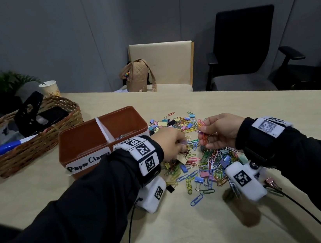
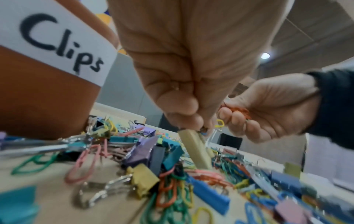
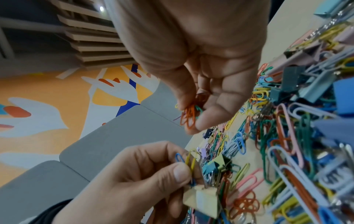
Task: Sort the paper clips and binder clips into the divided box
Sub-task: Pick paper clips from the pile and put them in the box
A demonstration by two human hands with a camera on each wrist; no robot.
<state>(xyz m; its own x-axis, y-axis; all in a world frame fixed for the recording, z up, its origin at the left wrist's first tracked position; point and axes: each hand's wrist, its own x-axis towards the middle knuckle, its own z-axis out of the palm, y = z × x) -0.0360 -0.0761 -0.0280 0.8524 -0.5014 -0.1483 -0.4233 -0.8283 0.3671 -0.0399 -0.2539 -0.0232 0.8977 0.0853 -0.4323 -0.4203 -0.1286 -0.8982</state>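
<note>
A heap of coloured paper clips and binder clips [image 1: 203, 162] lies on the table, right of the brown divided box [image 1: 84, 137]. A white divider [image 1: 105, 131] splits the box, and its front label reads "Paper Clamps". My left hand [image 1: 182, 149] hovers low over the heap and pinches a beige binder clip [image 3: 201, 200] by its wire handles, together with a yellow paper clip [image 3: 191, 160]. The same beige binder clip [image 2: 195, 150] hangs under my left hand [image 2: 193, 125]. My right hand [image 1: 203, 135] is raised over the heap and pinches a bunch of orange paper clips [image 3: 188, 119].
A wicker basket [image 1: 35, 141] holding a hole punch and a marker stands left of the box, with a paper cup [image 1: 49, 89] and a plant behind it. Across the table a backpack [image 1: 139, 75] sits on a beige chair beside a black office chair [image 1: 243, 45].
</note>
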